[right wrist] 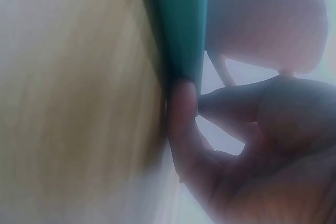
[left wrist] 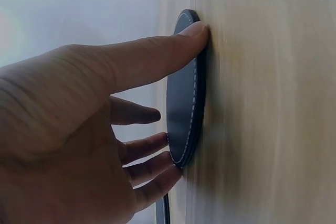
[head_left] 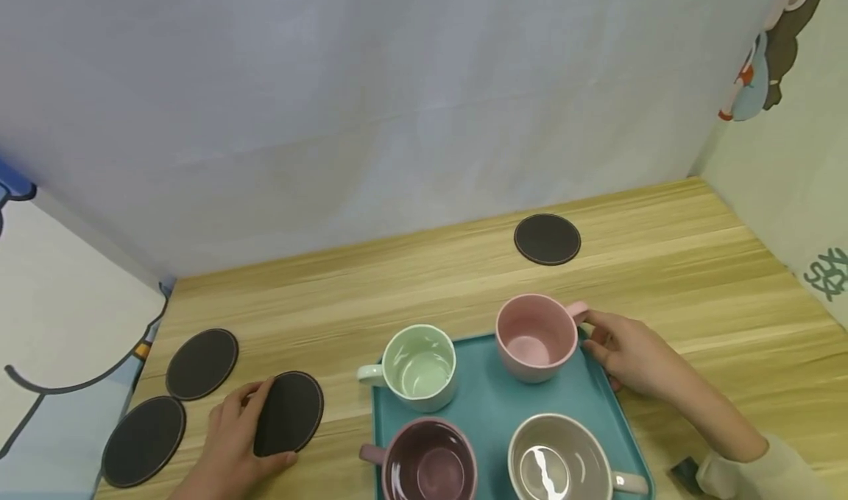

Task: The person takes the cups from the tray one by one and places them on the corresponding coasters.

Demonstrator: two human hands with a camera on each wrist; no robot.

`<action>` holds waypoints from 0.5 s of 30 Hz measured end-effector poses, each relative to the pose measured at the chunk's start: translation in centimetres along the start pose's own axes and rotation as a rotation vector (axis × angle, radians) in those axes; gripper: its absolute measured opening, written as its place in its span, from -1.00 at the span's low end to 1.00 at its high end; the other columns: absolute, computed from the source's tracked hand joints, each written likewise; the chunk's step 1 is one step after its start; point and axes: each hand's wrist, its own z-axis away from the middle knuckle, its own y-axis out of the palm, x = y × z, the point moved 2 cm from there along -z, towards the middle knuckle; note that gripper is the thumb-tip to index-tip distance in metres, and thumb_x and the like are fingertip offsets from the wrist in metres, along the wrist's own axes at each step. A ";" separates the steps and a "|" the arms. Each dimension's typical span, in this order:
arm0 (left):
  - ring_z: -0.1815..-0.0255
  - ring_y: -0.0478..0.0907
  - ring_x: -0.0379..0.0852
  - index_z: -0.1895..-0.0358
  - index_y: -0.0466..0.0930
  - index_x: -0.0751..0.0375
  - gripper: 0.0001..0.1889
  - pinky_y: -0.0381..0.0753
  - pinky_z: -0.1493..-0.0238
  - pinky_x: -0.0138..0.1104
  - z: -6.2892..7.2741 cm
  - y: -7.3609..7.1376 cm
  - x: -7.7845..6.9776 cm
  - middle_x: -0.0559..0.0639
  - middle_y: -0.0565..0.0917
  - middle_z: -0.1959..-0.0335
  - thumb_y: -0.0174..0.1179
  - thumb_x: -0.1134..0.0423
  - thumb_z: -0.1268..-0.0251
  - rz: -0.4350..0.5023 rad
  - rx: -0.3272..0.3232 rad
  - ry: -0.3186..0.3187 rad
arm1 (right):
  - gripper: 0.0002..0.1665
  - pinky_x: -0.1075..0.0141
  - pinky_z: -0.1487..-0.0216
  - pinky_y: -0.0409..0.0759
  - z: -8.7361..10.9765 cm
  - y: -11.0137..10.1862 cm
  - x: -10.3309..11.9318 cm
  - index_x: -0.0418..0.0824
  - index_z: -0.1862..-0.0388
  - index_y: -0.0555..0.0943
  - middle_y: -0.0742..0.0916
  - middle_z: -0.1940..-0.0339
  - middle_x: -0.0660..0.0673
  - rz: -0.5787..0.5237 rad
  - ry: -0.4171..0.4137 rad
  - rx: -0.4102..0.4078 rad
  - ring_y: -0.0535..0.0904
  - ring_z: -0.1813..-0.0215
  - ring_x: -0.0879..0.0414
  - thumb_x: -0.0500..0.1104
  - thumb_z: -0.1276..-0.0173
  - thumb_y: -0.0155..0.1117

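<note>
At this moment the work seems to me only partly done. All four mugs stand upright on the teal tray (head_left: 493,404), and none of the four black coasters bears a mug. The round coaster (head_left: 294,412) at the left hand (head_left: 228,441) is not released yet. Two more coasters, (head_left: 202,364) and (head_left: 143,441), lie flat on the wooden table (head_left: 662,264) to the left of this hand, close beside each other. The far coaster (head_left: 547,239) lies beyond the right hand (head_left: 623,353), a little to its left.

The left hand pinches its coaster across the edge: the thumb is on the near side, the fingertips are at the opposite side, and the palm is kept off the coaster. Whether it is one coaster or a thin stack, I cannot tell.

The right hand comes in from the right, with bent fingers, and it appears to pinch the far right corner of the tray. The pink mug (head_left: 535,334) is just to the left of this hand, its handle at the index finger; whether they truly touch is not clear. The green mug (head_left: 420,367) is farther left, between the two hands. The purple mug (head_left: 432,459) and the beige mug (head_left: 556,459) stand nearer to the body than the right hand.
</note>
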 end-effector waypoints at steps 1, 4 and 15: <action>-0.38 0.13 0.58 -0.57 0.14 0.47 0.21 0.32 -0.24 0.44 -0.2 0.0 -0.2 0.52 0.18 -0.46 0.69 0.02 0.10 0.008 0.005 -0.001 | -0.56 0.30 0.62 0.57 0.0 0.0 0.0 -0.23 -0.34 0.52 0.67 0.36 -0.11 0.001 0.000 0.000 0.55 0.66 0.12 -0.32 -0.51 0.17; -0.39 0.13 0.56 -0.58 0.13 0.45 0.20 0.32 -0.26 0.44 -0.8 -0.1 -0.7 0.52 0.17 -0.48 0.68 0.05 0.08 0.016 0.020 0.002 | -0.55 0.30 0.62 0.57 0.0 0.1 -0.1 -0.23 -0.35 0.52 0.67 0.36 -0.11 0.003 0.000 0.000 0.55 0.66 0.13 -0.32 -0.51 0.17; -0.40 0.15 0.58 -0.55 0.22 0.46 0.18 0.27 -0.30 0.44 -2.8 -0.8 -2.2 0.50 0.25 -0.46 0.71 0.08 0.14 0.036 0.000 0.079 | -0.51 0.30 0.61 0.59 0.0 0.1 -0.1 -0.20 -0.41 0.49 0.68 0.32 -0.13 -0.008 0.010 0.000 0.56 0.64 0.12 -0.31 -0.52 0.18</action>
